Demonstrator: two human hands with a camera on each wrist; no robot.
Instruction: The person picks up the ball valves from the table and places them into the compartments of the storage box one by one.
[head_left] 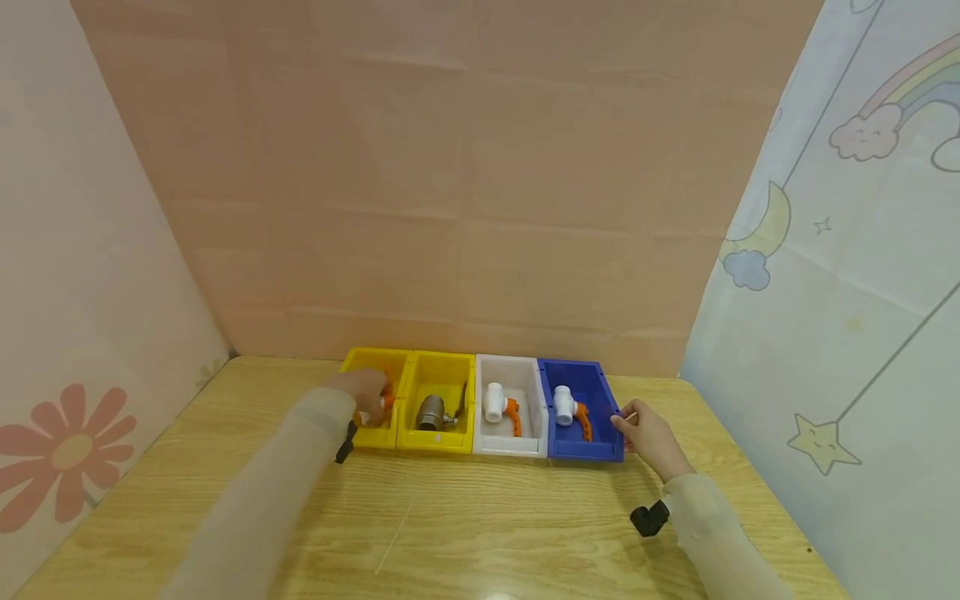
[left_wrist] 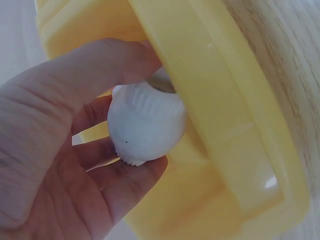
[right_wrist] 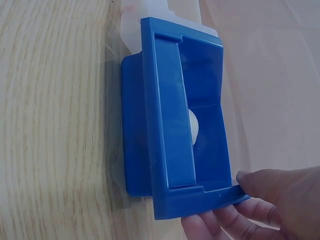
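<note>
In the left wrist view, my left hand (left_wrist: 45, 120) holds a white plastic ball valve (left_wrist: 145, 125) between thumb and fingers, inside the far-left yellow bin (left_wrist: 200, 90). The head view shows my left hand (head_left: 365, 390) down in that bin, with orange handle parts (head_left: 388, 392) beside the fingers. My right hand (head_left: 651, 437) pinches the right side wall of the blue bin (head_left: 585, 451), thumb on top and fingers beneath the rim. Inside the blue bin lies a white ball valve (head_left: 563, 406) with an orange lever; only a sliver shows in the right wrist view.
Between the outer bins stand a second yellow bin (head_left: 437, 444) with a metal valve (head_left: 431, 413) and a white bin (head_left: 510, 447) with a white, orange-levered valve (head_left: 495, 402). All sit in a row on the wooden table (head_left: 480, 517), against the draped back wall.
</note>
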